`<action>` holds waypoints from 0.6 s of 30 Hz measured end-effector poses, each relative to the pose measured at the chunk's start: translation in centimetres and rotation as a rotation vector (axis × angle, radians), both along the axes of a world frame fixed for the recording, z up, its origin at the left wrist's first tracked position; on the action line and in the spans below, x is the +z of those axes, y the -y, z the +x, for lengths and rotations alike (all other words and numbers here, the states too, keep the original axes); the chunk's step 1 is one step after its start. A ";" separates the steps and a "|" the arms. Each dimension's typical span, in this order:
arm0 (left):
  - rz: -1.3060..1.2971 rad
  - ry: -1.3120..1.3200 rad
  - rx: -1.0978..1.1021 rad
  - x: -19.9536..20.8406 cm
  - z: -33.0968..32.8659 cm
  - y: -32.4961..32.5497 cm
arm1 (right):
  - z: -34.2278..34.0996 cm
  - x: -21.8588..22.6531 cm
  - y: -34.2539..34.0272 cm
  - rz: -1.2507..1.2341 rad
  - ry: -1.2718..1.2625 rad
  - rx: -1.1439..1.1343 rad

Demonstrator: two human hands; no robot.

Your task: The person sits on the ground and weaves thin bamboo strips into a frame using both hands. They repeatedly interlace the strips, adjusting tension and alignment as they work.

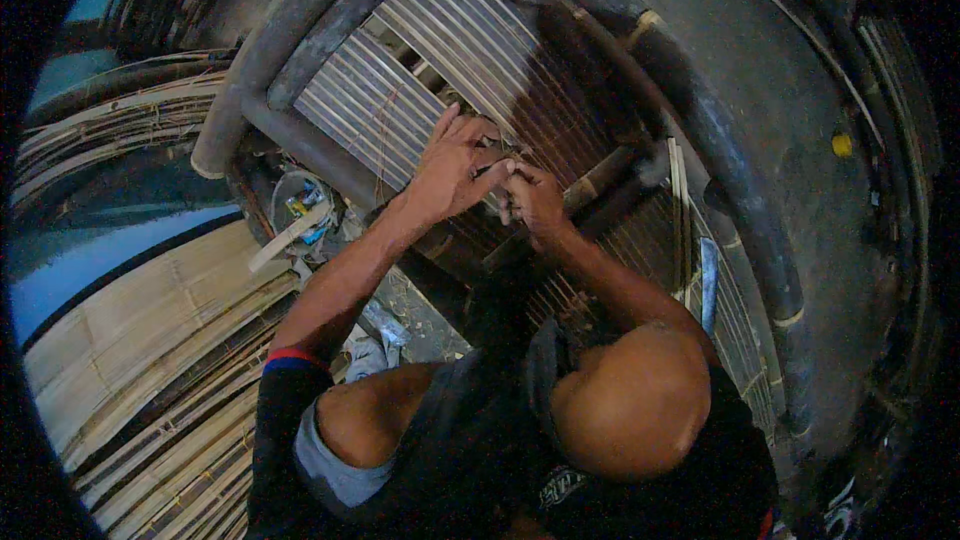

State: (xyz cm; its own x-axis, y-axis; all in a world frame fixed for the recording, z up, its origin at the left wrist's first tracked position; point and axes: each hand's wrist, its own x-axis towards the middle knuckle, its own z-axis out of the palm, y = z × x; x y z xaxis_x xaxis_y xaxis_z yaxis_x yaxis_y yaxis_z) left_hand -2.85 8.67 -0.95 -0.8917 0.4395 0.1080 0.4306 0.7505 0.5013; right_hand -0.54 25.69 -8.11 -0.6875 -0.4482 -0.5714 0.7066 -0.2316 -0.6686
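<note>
A piece of bamboo furniture with a thick dark pole frame (330, 60) and pale slats (440, 5) fills the middle, and both hands meet over a gap in the slats. My left hand (450, 172) has its fingers bent over the slats, its thumb reaching to the right fingertips. My right hand (535, 202) is closed in a pinch against that thumb. Whatever lies between the fingertips is too small and dark to make out. Thin reddish-brown strands (387, 140) lie across the slats just left of my left hand.
Flattened bamboo sheets (150, 330) and split strips (190, 470) are stacked at the left. A bucket (283, 202) with colourful packets stands beside the frame, a wood piece (290, 238) across it. Narrow sticks (678, 210) and a bluish flat strip (709, 285) lean at my right.
</note>
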 end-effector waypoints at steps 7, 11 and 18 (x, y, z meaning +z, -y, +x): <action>0.156 -0.060 -0.015 1.3 0.8 1.1 | -3.3 1.8 -1.0 0.664 -0.750 0.290; 0.250 -0.141 -0.018 2.2 3.1 0.6 | -5.1 7.1 -1.2 0.517 -0.863 0.014; -0.114 -0.155 0.073 1.5 2.3 1.2 | -6.1 19.9 -5.5 0.252 -1.024 -0.100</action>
